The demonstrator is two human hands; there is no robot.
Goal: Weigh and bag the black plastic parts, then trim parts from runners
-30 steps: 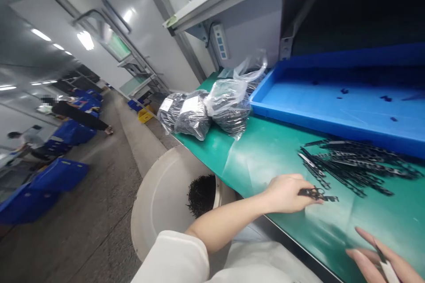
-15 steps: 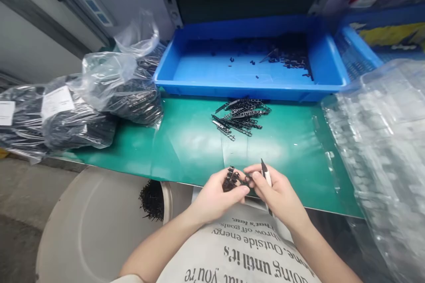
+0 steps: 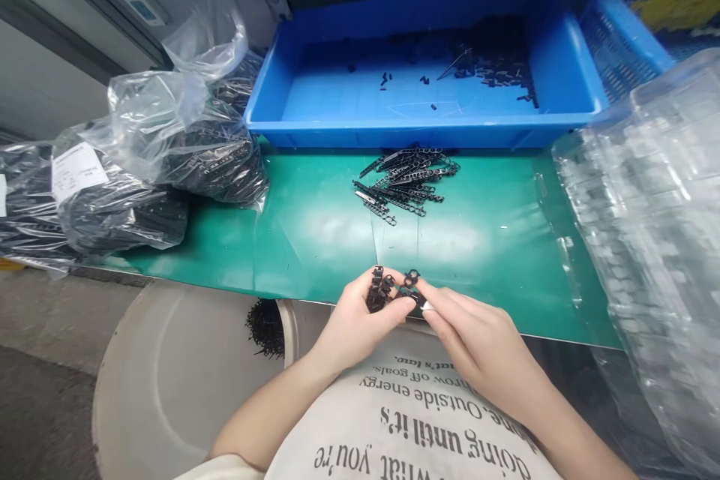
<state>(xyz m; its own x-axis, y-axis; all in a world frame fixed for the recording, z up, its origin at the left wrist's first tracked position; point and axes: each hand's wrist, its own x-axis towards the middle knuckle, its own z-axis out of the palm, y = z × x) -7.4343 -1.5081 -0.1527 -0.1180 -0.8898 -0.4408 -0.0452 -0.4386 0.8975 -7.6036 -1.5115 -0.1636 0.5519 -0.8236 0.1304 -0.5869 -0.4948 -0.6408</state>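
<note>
Close to the table's front edge, my left hand (image 3: 360, 326) is closed round a bunch of small black plastic strips with rings (image 3: 379, 291). My right hand (image 3: 475, 326) meets it, its index fingertip against a ringed black piece (image 3: 412, 277) that sticks up between the hands. A white bit of a slim pen-like tool (image 3: 428, 307) shows at the right fingertips; the hand hides the rest of it. Farther back on the green tabletop (image 3: 315, 240) lies a loose pile of similar black ringed strips (image 3: 408, 180).
Behind the pile stands a blue bin (image 3: 360, 131) with small black pieces and a thin tool inside. Clear bags of black parts (image 3: 124, 202) sit at left, stacked clear plastic trays (image 3: 658, 240) at right. Below the left edge is a pale round tub (image 3: 185, 360) near black scraps (image 3: 266, 328).
The pen-like tool, upright in my right hand before, has turned down and is mostly hidden. My right index finger has stretched toward the black pieces. The view has shifted slightly.
</note>
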